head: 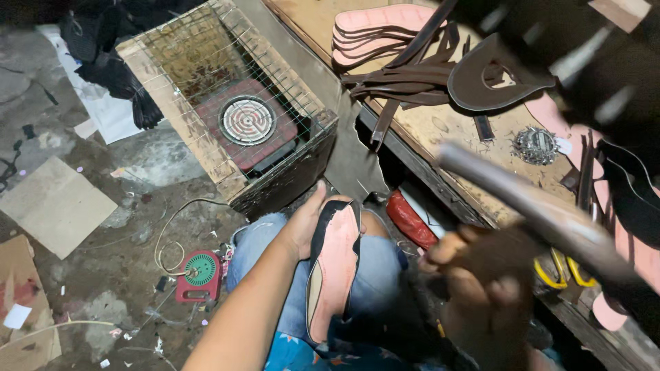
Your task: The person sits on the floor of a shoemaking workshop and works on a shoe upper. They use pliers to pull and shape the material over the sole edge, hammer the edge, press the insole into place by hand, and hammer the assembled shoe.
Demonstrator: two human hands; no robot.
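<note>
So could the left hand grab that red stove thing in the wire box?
Probably not now: the left hand is busy holding the pink sole, and wire mesh covers the box around the red stove.

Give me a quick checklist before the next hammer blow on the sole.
1. Sole steady: ok, it rests on the knee with the left hand gripping its upper end.
2. Left fingers away from the strike area: cannot tell, the thumb lies along the sole's edge.
3. Grip on the hammer: ok, the right hand is closed round the handle, though blurred by motion.
4. Hammer head in sight: not ok, it is lost in blur at the top right.
5. Swing path: cannot tell, the bench with straps is close beside the hammer.
</note>
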